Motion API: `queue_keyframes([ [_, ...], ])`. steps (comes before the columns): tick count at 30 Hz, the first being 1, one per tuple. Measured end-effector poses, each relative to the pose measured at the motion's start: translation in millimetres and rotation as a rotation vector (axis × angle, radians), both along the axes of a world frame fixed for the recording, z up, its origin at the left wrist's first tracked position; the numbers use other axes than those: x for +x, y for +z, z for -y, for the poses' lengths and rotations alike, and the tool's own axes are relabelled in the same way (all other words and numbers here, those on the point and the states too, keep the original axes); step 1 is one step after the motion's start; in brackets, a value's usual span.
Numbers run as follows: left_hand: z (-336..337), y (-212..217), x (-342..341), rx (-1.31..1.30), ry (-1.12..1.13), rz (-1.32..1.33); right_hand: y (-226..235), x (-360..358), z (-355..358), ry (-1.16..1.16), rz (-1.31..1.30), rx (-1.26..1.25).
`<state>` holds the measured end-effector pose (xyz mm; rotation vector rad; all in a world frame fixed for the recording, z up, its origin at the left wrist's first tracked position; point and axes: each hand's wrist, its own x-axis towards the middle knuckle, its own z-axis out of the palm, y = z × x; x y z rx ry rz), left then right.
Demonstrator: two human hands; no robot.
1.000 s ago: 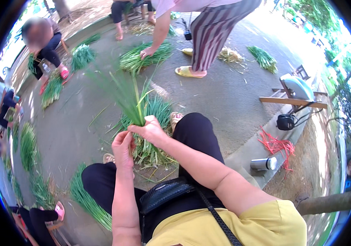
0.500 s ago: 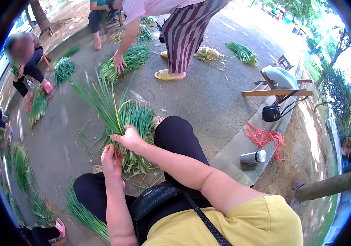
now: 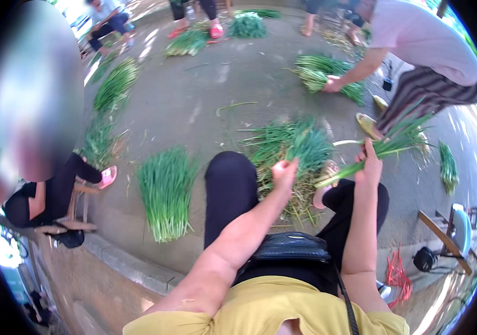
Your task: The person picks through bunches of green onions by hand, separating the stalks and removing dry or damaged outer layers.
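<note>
Concrete floor is strewn with scallion piles; a loose heap lies between the knees, a neat bundle is laid left of the left leg. A scallion bunch is gripped in the closed right hand, leaves pointing right. A few strands are pinched in the left hand over the heap

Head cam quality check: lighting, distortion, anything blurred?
Head view: hard sunlight, dappled shade on the ground; strong fisheye bend with a black rim; a blurred patch hides the person at left; right hand and its green stalks are sharp enough, left hand too.
</note>
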<state>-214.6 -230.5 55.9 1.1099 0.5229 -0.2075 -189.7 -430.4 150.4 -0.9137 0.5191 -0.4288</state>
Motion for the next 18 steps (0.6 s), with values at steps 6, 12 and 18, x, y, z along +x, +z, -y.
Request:
queue_keyframes([
  [6,17.8,28.2,-1.0,0.196,-0.001,0.283,-1.5,-11.5,-33.2,0.227,-0.115,-0.313],
  [12,9.4,45.9,-6.4,0.501,-0.217,0.666,-10.5,-24.4,-64.4,0.475,-0.072,-0.544],
  [18,-0.8,31.1,0.2,0.598,-0.237,0.663,-21.4,-31.3,-73.2,0.466,-0.073,-0.514],
])
